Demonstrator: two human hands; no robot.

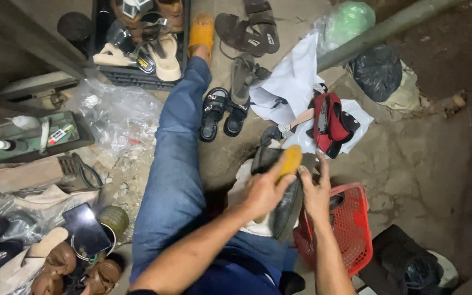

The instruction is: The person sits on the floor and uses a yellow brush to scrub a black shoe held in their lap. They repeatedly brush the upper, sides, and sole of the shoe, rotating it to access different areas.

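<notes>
Our hands working a dark shoe over the lap.
Our left hand (pixel 263 191) presses a yellow sponge (pixel 289 160) onto the dark shoe (pixel 286 205); our right hand (pixel 317 191), fingers closed, grips its far side above the red basket (pixel 350 224).

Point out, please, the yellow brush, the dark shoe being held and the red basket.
yellow brush (pixel 289 159), head view, on its rounded top end.
dark shoe (pixel 288 205), head view, on its shiny side.
red basket (pixel 350 224), head view, on its mesh wall.
</notes>
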